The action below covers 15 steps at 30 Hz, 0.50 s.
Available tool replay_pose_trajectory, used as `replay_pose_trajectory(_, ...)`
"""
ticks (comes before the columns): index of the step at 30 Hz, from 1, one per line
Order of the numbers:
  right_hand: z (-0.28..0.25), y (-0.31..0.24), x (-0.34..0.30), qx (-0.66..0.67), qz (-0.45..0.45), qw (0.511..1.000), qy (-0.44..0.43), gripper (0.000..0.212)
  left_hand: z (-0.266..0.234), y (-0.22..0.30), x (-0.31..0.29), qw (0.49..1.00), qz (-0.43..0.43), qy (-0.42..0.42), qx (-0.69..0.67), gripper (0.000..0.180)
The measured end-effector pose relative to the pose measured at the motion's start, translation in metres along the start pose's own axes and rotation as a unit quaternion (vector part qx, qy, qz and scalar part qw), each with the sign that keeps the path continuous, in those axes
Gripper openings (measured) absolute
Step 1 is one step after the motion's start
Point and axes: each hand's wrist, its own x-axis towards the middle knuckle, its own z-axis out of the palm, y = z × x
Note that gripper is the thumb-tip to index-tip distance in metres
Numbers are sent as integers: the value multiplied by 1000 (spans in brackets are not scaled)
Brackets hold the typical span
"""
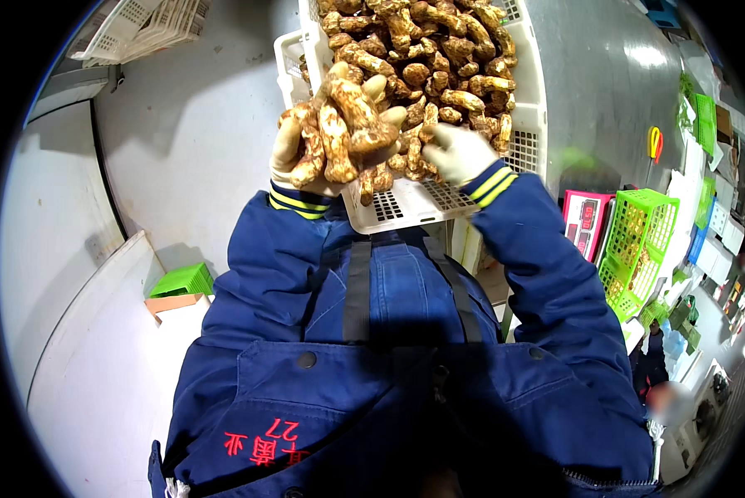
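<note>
Several brown and cream thick-stemmed mushrooms (337, 141) lie bunched in my left hand (284, 158), whose gloved fingers curl up around them. That hand is over the near left part of a white plastic crate (529, 108). More mushrooms of the same kind (414, 75) are heaped in the crate, leaving its slotted near end bare. My right hand (462, 154), in a pale glove and slightly blurred, is at the near right edge of the heap. Its fingers are bent together against the mushrooms; what they pinch is hidden.
Another white crate (288, 62) shows beneath the full one. On the grey metal surface (584, 75) at right are orange-handled scissors (655, 143), a pink scale (586, 217) and green baskets (638, 249). White crates (144, 29) stand far left; a green basket (181, 280) is lower left. A person (659, 373) appears far right.
</note>
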Motion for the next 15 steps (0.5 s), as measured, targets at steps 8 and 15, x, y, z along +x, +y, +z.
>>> replay_pose_trajectory(8,61,1,25,-285,-127,949,-45,20,-5,18,-1,997,24,27,72,89)
replay_pose_trajectory(15,65,10,26,-313,-79,945,-50,21,-5,8,-5,998,-25,34,43,81)
